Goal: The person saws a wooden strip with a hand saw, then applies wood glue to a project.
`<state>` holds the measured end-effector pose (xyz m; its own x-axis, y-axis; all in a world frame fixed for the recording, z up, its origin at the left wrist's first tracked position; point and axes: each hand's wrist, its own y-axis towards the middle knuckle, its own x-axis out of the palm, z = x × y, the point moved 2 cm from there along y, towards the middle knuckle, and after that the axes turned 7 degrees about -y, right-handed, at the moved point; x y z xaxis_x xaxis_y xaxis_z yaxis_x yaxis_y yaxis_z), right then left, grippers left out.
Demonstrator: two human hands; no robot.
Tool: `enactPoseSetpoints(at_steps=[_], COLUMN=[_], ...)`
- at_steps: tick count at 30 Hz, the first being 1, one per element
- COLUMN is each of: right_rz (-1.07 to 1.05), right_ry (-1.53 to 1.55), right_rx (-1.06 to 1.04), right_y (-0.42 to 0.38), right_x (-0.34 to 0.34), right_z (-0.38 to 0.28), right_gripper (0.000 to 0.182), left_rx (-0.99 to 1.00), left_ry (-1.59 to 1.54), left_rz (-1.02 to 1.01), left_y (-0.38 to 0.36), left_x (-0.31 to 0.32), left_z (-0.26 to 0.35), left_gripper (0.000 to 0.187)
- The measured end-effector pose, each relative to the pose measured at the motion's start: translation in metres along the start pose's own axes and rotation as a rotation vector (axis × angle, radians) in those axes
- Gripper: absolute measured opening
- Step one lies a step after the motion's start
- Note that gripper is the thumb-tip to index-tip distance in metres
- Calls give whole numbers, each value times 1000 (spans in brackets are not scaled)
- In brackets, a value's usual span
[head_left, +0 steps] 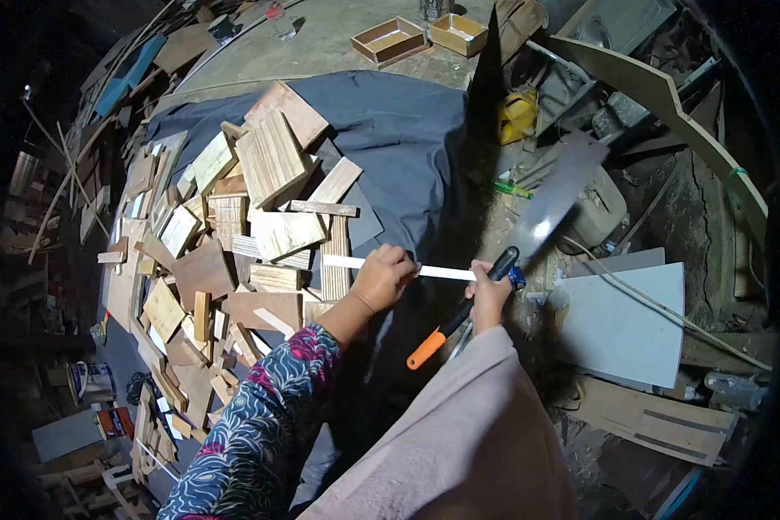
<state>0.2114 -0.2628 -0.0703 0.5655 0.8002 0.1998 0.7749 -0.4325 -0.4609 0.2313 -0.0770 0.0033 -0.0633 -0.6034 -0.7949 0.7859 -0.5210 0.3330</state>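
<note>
My left hand (385, 279) is closed on a thin white strip (446, 272), whose left end lies over the wood pieces. The strip's other end meets my right hand (490, 293), which is wrapped round the handle of a saw-like tool. This tool has a black and orange handle (426, 347) and a broad shiny blade (550, 206), blurred and pointing up and right. Beside my left hand, many cut wood blocks (288, 234) are heaped on a dark cloth (407, 130).
Two small wooden boxes (390, 42) (459, 35) stand at the top on a grey surface. A yellow object (517, 116), a white panel (628, 321), a cable and a curved board (659, 87) are on the right. More scrap lies at the left.
</note>
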Motion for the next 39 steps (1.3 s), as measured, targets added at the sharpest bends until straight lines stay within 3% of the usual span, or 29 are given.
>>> enactPoseSetpoints(at_steps=[5, 8, 12, 16, 19, 21, 33, 39], right_rz=[123, 311, 34, -59, -59, 1, 23, 98], right_ry=[-147, -516, -560, -577, -524, -654, -932, -1004], right_rx=[-121, -416, -227, -158, -169, -252, -237, -327], right_y=[4, -27, -82, -107, -114, -119, -133, -128], right_x=[-4, -17, -11, 10, 21, 25, 31, 35], right_z=[13, 22, 45, 67, 70, 59, 38, 51], right_gripper=[18, 34, 38, 37, 38, 38, 37, 39], left_rx=[-36, -17, -16, -68, -61, -48, -90, -77], left_ry=[-58, -47, -32, -88, -99, -111, -105, -78], left_rz=[42, 34, 50, 70, 68, 89, 89, 85], left_y=[2, 4, 4, 4, 3, 3, 0, -1], left_x=[0, 1, 5, 3, 3, 3, 6, 9], left_z=[-4, -2, -4, -5, -7, -8, -10, -9], left_gripper=[11, 12, 12, 11, 10, 9, 10, 12])
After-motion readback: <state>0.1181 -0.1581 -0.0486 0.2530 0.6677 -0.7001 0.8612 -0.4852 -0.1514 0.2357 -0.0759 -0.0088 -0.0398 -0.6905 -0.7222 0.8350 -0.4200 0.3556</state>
